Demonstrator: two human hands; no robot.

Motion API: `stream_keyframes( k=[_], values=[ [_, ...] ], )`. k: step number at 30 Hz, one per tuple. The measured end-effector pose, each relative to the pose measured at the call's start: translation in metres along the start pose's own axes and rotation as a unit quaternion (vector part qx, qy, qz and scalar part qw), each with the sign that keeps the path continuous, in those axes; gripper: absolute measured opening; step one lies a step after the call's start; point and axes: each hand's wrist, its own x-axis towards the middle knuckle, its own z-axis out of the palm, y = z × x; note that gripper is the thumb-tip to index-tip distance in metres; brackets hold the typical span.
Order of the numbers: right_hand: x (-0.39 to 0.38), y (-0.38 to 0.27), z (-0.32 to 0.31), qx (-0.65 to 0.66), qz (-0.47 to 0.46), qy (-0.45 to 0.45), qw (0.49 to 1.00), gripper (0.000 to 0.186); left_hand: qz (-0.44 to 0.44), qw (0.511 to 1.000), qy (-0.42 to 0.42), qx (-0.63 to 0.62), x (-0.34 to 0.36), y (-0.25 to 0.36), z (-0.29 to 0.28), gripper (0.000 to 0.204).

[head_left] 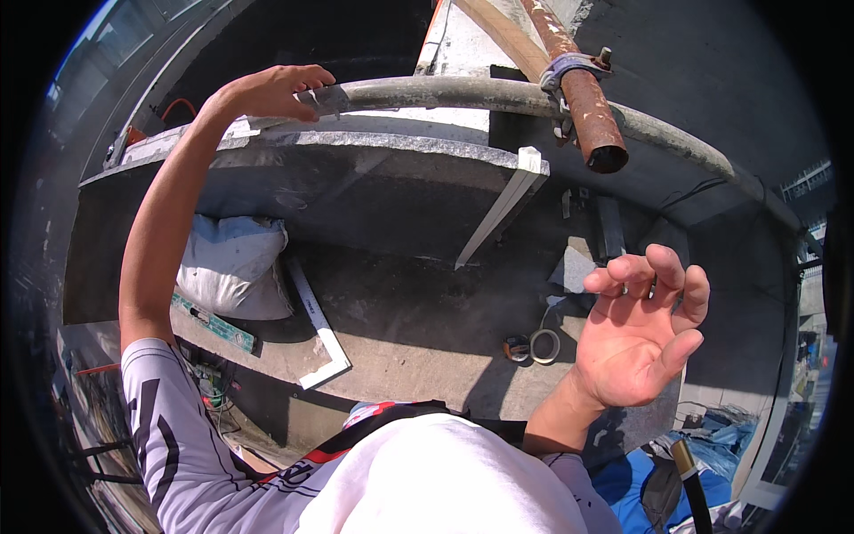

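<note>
Head view: left hand [277,92] closed round a grey pipe [445,93], fingers over the top, slightly apart, thumb on the near side. Pipe is round metal, scuffed, blotchy, spanning the top; looks bowed in this lens. A metal clamp [574,69] joins it to a rusty pipe [594,116], flaky brown, round open end facing the camera. Wooden plank [505,36] just behind.

Right hand [642,334] raised, palm up, holding nothing; fingers spread loosely and bent, thumb out.

Below the grey pipe, a dark flat slab [374,187] stands on edge, rough pale top edge, slim white strip [500,214] at its right edge. Concrete ledge [427,365], gritty: crumpled white woven sack [233,267] toward its left end; green flat level [218,327] along the near edge, beside the sack; L-shaped metal square [313,318], smooth, its corner by the near edge. Toward the right end, boxy tape measure [515,348] just beside a ring-shaped tape roll [557,347]. Wrinkled blue sheet [623,476] lower right.
</note>
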Motion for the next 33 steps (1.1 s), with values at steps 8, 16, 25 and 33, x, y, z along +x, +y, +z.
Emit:
stream_keyframes(
  k=[8,16,25,33],
  values=[
    [0.032,0.156,-0.139,-0.112,0.211,0.250,0.938,0.053,0.051,0.999,0.003,-0.005,0.033,-0.002,0.023,0.063],
    [0.099,0.242,-0.196,0.074,0.214,0.175,0.958,0.040,0.084,0.993,0.077,0.031,0.030,0.007,0.030,0.060],
    [0.092,0.248,-0.160,-0.062,0.182,0.088,0.977,0.042,0.068,0.992,0.088,0.057,0.032,0.002,0.032,0.060],
    [0.071,0.228,-0.164,-0.065,0.153,0.142,0.976,0.052,0.093,0.988,0.094,0.075,0.036,0.009,0.018,0.057]
  ],
)
